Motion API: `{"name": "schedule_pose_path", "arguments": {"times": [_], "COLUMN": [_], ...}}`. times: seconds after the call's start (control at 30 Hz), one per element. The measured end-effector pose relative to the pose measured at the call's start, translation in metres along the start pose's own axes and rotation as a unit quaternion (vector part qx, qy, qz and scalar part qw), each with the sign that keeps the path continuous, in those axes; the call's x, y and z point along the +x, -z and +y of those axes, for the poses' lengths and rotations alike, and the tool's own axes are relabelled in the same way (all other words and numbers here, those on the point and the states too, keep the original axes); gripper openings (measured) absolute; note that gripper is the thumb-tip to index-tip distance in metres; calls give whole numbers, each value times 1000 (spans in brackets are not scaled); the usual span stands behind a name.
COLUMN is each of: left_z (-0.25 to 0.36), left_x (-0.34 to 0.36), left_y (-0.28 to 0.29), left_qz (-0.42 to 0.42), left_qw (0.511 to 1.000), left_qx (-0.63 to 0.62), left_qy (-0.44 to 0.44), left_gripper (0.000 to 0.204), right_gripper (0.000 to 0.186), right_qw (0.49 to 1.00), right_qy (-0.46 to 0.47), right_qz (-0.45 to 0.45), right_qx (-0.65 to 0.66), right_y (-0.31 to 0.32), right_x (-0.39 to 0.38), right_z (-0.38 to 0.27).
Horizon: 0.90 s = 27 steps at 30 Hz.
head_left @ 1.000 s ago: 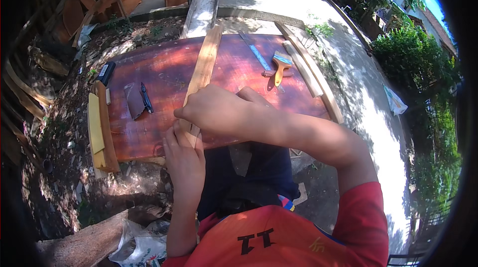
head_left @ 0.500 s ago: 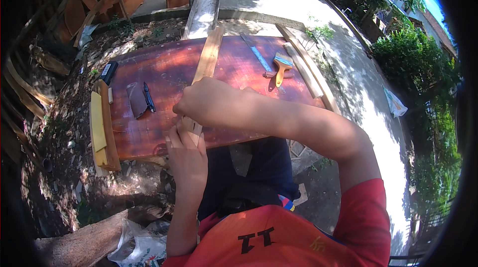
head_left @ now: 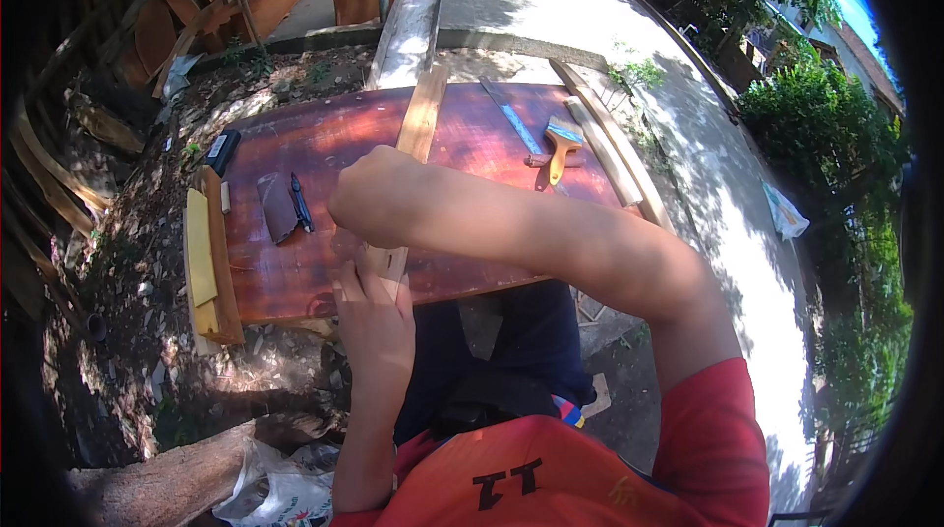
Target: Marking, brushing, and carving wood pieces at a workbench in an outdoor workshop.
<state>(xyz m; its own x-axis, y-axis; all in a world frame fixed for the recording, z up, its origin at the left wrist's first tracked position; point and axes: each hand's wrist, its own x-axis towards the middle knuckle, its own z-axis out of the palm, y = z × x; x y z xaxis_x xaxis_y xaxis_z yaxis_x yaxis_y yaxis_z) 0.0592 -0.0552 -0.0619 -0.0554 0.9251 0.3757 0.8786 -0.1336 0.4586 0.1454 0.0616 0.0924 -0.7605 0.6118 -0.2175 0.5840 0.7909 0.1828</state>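
A long pale wooden strip [head_left: 421, 119] lies lengthwise across a reddish-brown board [head_left: 472, 262] in front of me. My left hand [head_left: 374, 316] grips the strip's near end at the board's front edge. My right hand [head_left: 379, 198] is curled into a fist and rests on the strip just beyond the left hand. Whatever is inside the fist is hidden.
Left of my hands lie a dark flat piece [head_left: 275, 207], a dark pen-like tool [head_left: 300, 203] and a yellow block [head_left: 202, 257]. A brush with an orange handle [head_left: 560, 148], a blue blade [head_left: 513, 119] and wooden slats [head_left: 610, 148] lie on the right. A log [head_left: 167, 478] sits lower left.
My right fist has slid a little to the left and further along the strip. The left hand stays on the strip's near end.
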Motion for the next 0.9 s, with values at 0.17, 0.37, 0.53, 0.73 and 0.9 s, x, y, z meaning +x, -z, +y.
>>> {"name": "schedule_pose_path", "arguments": {"times": [0.17, 0.37, 0.53, 0.73, 0.9], "left_z": [2, 8, 10, 13, 19], "left_x": [0, 3, 6, 9, 11], "left_y": [2, 13, 13, 24, 28], "left_qz": [13, -3, -17, -21, -43], "left_qw": [1000, 1000, 999, 997, 998], "left_qx": [2, -1, 21, 63, 41], "left_qy": [-7, -19, -33, -45, -1], "left_gripper": [65, 63, 61, 60, 59], "right_gripper": [12, 31, 44, 32, 28], "right_qw": [999, 982, 931, 899, 906], "right_qy": [-2, -22, -90, -125, -125], "right_qz": [49, 173, 281, 353, 332], "right_qx": [11, 68, 213, 227, 231], "right_y": [-15, -71, -103, -133, -132], "right_x": [-5, -41, -82, -90, -92], "right_z": [0, 5, 10, 14, 12]}}
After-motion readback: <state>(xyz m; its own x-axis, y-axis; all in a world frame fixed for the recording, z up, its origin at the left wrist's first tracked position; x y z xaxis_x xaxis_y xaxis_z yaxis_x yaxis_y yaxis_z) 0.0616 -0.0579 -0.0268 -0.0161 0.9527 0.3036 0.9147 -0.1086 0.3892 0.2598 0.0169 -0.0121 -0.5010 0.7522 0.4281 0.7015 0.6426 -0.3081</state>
